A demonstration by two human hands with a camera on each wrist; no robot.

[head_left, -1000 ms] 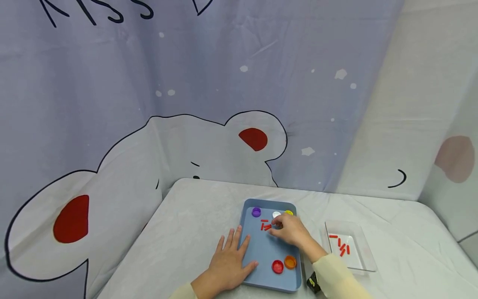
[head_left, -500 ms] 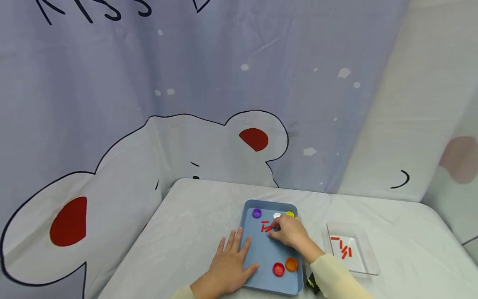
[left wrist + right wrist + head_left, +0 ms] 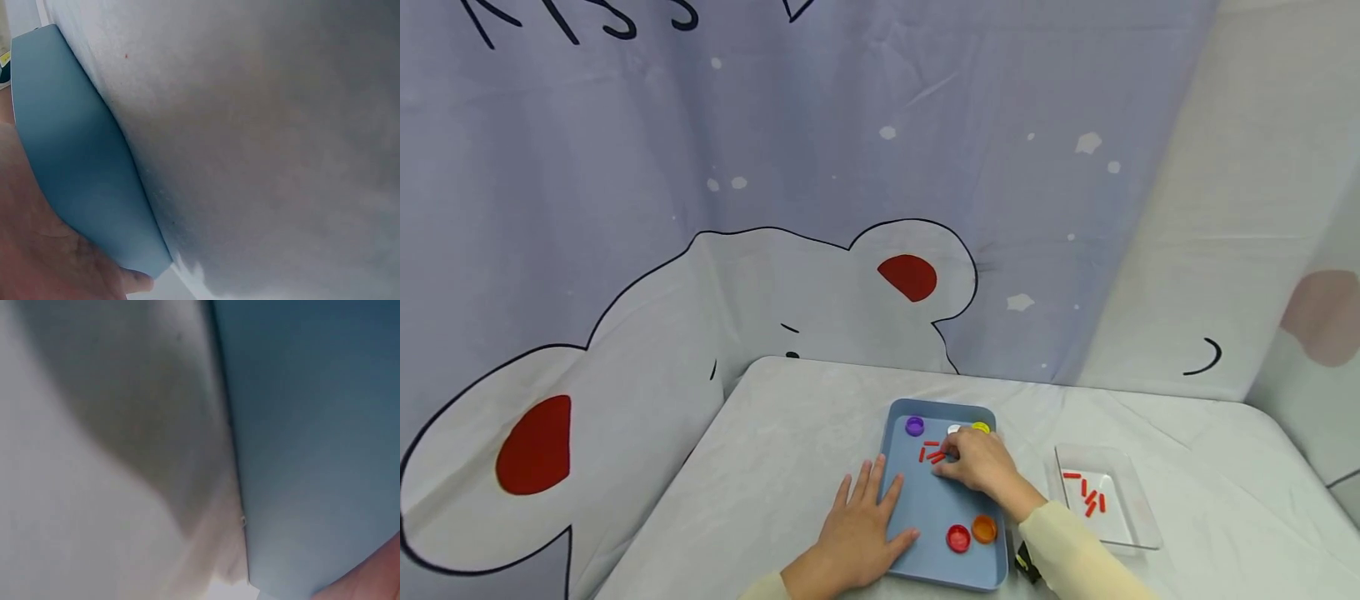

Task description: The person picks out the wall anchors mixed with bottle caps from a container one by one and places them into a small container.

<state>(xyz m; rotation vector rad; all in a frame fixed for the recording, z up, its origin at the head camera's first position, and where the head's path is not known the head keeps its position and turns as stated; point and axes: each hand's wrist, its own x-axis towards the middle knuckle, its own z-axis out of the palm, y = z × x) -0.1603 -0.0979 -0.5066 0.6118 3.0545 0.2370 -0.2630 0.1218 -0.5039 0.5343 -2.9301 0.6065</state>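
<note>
Small red sticks (image 3: pixel 931 443) lie on the blue tray (image 3: pixel 917 517) in the head view, set around two slanted ones. My right hand (image 3: pixel 981 461) bends over the right ends of the slanted sticks, thumb and forefinger curled together at them; what lies under the fingertips is hidden. My left hand (image 3: pixel 861 527) rests with spread, straight fingers on the tray's left edge. In the left wrist view, part of the left hand (image 3: pixel 37 237) lies against the tray's outer wall (image 3: pixel 81 150). The right wrist view shows mostly the tray's side (image 3: pixel 312 437).
A purple cap (image 3: pixel 914 426), a white cap (image 3: pixel 953 429) and a yellow cap (image 3: pixel 981 427) sit at the tray's far end. Nearer are a red cap (image 3: pixel 958 538) and an orange cap (image 3: pixel 984 528). Right of the tray stands a clear box (image 3: pixel 1138 508) holding several red sticks.
The right hand's fingertips have shifted slightly left over the sticks. The leftmost upright stick has moved a little left. The left hand stays in place.
</note>
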